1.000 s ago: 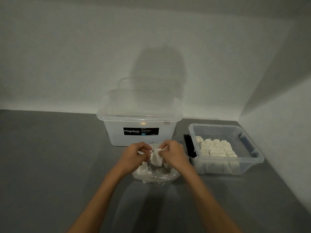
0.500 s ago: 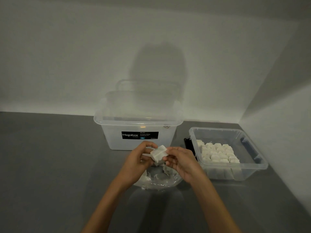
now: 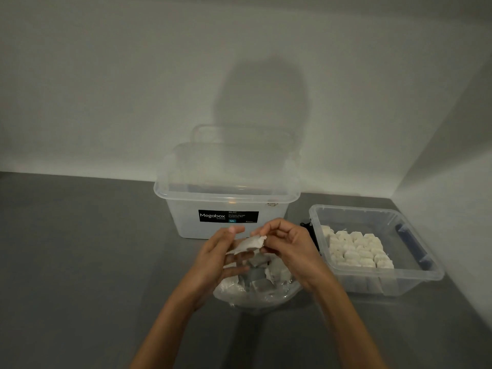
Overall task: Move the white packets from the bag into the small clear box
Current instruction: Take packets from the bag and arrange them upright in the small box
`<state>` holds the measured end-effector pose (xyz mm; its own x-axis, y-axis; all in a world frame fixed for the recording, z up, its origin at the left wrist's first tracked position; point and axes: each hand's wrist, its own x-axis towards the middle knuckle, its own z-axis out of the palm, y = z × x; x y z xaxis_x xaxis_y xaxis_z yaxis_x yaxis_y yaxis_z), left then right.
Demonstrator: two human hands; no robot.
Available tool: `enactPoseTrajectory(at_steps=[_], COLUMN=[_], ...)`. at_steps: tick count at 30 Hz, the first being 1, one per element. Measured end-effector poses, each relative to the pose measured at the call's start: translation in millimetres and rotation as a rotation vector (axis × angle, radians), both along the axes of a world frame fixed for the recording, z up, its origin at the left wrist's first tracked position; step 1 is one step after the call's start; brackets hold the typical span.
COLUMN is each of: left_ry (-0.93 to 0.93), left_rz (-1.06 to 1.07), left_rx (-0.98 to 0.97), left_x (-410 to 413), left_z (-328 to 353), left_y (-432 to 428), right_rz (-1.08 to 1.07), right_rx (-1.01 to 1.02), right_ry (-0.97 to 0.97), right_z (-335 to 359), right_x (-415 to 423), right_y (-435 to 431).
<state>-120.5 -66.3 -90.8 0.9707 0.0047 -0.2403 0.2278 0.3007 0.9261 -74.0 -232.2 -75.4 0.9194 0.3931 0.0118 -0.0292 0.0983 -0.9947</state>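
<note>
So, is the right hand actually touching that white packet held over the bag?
Touching. The head view shows the right hand pinching the white packet at its right edge, with no gap between them. The left hand holds its other end.

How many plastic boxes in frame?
2. A large box labelled Megabox at centre back; a small open box at right, holding white packets. None looks hidden.

Plain indoor corner: bare white walls (image 3: 106,75), grey surface (image 3: 80,262), clear Megabox storage tub (image 3: 186,222).
</note>
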Motion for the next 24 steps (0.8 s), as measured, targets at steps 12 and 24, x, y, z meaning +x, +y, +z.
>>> enactPoseTrajectory(at_steps=[12, 24], left_ry=[-0.061, -0.242], left_rz=[0.029, 0.075], left_rx=[-0.143, 0.203], left_x=[6.1, 14.4], left_z=[-1.2, 5.3], left_y=[-7.7, 13.0], right_rz=[-0.024, 0.001], right_rx=[-0.081, -0.367], right_ry=[0.012, -0.163], right_z=[12.9, 14.6], right_x=[1.6, 12.7], right_y=[-5.7, 12.8])
